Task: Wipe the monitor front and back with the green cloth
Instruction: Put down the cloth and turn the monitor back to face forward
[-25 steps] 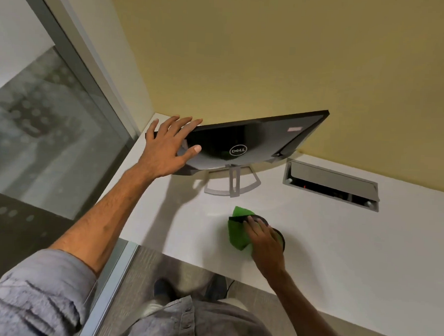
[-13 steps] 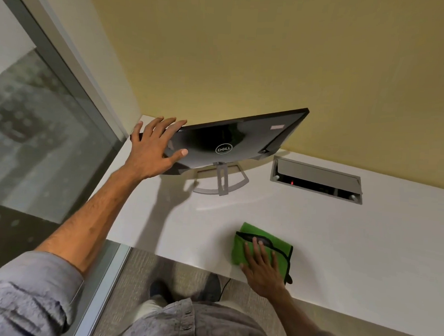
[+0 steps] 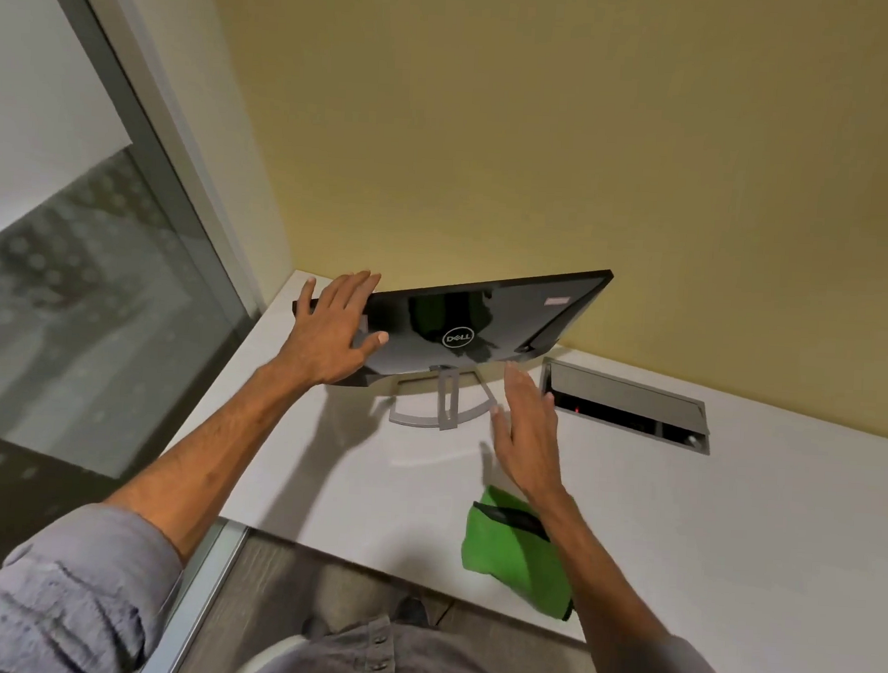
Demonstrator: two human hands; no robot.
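Monitor (image 3: 484, 323): back left corner of the table (image 3: 731, 505), its back toward you.
Cloth (image 3: 513, 551): overhanging the front edge.
Left hand (image 3: 329, 330): spread flat on the monitor's left end.
Right hand (image 3: 527, 433): open, empty.
Risk: your forearm could brush the cloth off.

bare desk (image 3: 322, 463) before monitor (image 3: 509, 319), wall (image 3: 545, 135) close behind

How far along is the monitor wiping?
Done: nothing visibly confirms either side wiped. In hand: left hand rests on the monitor, its back facing the camera; right hand hovers open near the stand. Left: green cloth lies unheld on the desk, so wiping likely remains.
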